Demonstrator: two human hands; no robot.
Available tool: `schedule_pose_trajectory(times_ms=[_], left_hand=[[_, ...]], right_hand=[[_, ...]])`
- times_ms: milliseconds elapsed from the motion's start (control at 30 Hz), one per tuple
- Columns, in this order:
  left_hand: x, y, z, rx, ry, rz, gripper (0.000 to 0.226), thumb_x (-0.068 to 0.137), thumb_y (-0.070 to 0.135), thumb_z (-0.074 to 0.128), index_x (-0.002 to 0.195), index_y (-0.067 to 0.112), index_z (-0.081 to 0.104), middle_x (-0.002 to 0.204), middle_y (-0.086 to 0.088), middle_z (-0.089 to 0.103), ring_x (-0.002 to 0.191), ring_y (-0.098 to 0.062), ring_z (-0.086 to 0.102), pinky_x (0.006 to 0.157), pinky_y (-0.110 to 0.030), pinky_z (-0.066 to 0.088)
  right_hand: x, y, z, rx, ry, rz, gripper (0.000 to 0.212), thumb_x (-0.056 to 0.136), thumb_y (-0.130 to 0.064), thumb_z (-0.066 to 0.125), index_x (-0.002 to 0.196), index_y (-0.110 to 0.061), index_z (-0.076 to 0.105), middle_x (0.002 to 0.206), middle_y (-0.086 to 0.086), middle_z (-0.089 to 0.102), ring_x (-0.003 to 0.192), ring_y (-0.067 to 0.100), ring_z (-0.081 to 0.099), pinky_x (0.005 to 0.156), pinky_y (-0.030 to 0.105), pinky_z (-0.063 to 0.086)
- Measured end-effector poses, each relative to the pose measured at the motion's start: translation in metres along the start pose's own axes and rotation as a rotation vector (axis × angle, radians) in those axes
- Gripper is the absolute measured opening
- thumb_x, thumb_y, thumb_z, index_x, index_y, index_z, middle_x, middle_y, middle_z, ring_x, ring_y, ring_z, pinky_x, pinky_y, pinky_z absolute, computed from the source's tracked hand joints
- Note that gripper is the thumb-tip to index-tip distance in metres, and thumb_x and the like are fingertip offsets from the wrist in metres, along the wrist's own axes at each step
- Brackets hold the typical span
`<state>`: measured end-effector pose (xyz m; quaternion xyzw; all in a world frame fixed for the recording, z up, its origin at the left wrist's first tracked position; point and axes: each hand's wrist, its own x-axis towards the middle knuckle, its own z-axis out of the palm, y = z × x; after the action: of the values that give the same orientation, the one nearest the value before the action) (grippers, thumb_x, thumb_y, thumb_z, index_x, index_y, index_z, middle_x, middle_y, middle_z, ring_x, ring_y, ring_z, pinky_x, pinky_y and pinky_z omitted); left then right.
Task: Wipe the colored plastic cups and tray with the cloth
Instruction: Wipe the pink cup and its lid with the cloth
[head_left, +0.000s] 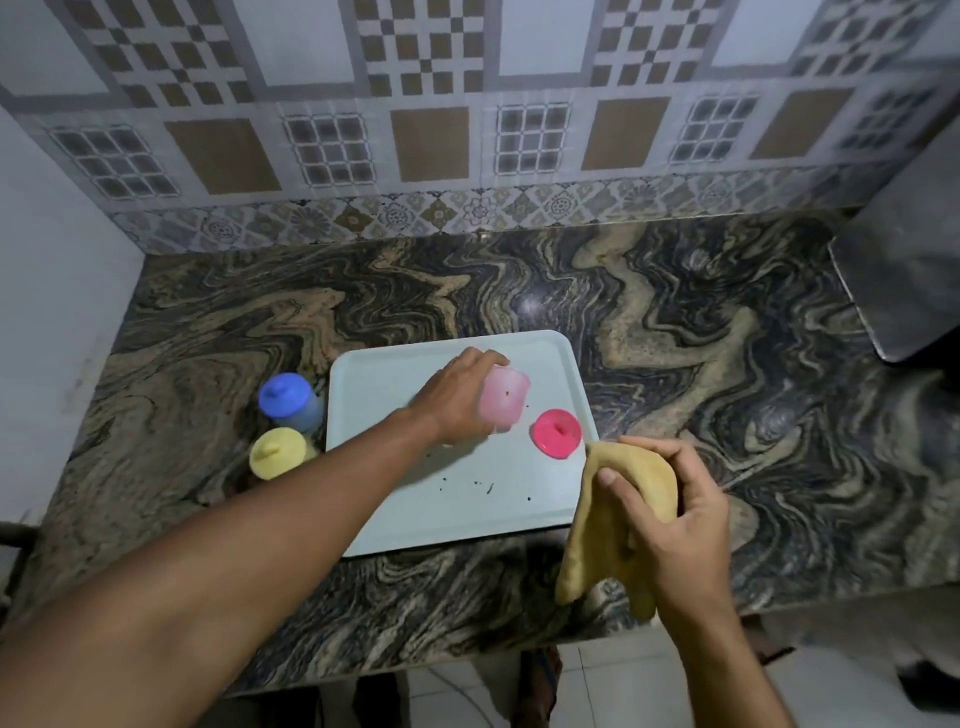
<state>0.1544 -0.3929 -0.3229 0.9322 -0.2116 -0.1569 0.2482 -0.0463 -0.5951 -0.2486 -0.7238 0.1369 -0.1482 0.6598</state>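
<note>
The left hand (457, 400) curls round the pale pink cup (503, 399) mid-tray (374, 467), toward its far edge; lift it straight and bring it to the cloth (618, 519), which the right hand (685, 525) grips just off the tray's right edge. The red cup (556, 434) stands close beside; blue (288, 402) and yellow (275, 452) cups stand just off the left edge.

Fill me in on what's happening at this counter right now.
A person is partway through wiping plastic cups. The left hand grips a pale pink cup over the light blue tray, while the right hand holds a yellow cloth near the tray's right edge. A hot pink cup sits on the tray; blue and yellow cups stand on the counter to its left.
</note>
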Motion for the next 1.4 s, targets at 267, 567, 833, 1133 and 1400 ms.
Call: schedule_pose_trajectory(times_ms=[267, 567, 833, 1133, 1400], left_hand=[[-0.036, 0.013, -0.015, -0.197, 0.283, 0.146, 0.072, 0.065, 0.024, 0.089, 0.132, 0.03, 0.061, 0.121, 0.004, 0.049, 0.112, -0.014, 0.06, 0.094, -0.035, 0.054], [-0.13, 0.069, -0.062, -0.144, 0.683, 0.164, 0.075, 0.064, 0.051, 0.093, 0.128, 0.02, 0.069, 0.112, 0.004, 0.058, 0.101, -0.018, 0.064, 0.081, -0.034, 0.054], [-0.178, 0.081, -0.079, -0.062, 0.934, 0.162, 0.071, 0.061, 0.052, 0.096, 0.117, 0.013, 0.075, 0.099, -0.001, 0.06, 0.084, -0.009, 0.052, 0.072, -0.026, 0.047], [-0.207, 0.074, -0.079, 0.002, 0.916, 0.234, 0.068, 0.058, 0.036, 0.098, 0.12, 0.017, 0.075, 0.101, -0.001, 0.061, 0.088, -0.018, 0.061, 0.07, -0.031, 0.052], [-0.211, 0.064, -0.092, -0.274, 0.943, 0.121, 0.077, 0.065, 0.036, 0.091, 0.133, 0.02, 0.061, 0.119, 0.002, 0.059, 0.106, -0.017, 0.063, 0.089, -0.024, 0.051]], right_hand=[[0.001, -0.006, 0.0, -0.045, 0.042, -0.018, 0.032, 0.083, -0.016, 0.075, 0.114, -0.018, 0.069, 0.104, -0.014, 0.073, 0.094, 0.0, 0.068, 0.082, 0.018, 0.055], [0.004, -0.053, 0.066, -0.24, 0.116, -0.442, 0.032, 0.088, -0.019, 0.081, 0.117, -0.01, 0.07, 0.106, -0.002, 0.069, 0.093, 0.016, 0.067, 0.082, 0.024, 0.053], [0.01, -0.083, 0.108, -0.309, 0.228, -0.671, 0.026, 0.088, -0.005, 0.086, 0.109, 0.001, 0.072, 0.103, 0.013, 0.07, 0.093, 0.013, 0.063, 0.09, 0.012, 0.046], [0.034, -0.097, 0.114, -0.362, 0.277, -0.657, 0.023, 0.089, -0.014, 0.084, 0.106, -0.004, 0.071, 0.101, 0.01, 0.07, 0.09, 0.012, 0.061, 0.085, 0.007, 0.041], [0.025, -0.11, 0.081, 0.037, 0.161, -0.45, 0.025, 0.092, -0.001, 0.081, 0.111, -0.009, 0.067, 0.1, 0.0, 0.069, 0.087, -0.003, 0.063, 0.08, 0.018, 0.052]])
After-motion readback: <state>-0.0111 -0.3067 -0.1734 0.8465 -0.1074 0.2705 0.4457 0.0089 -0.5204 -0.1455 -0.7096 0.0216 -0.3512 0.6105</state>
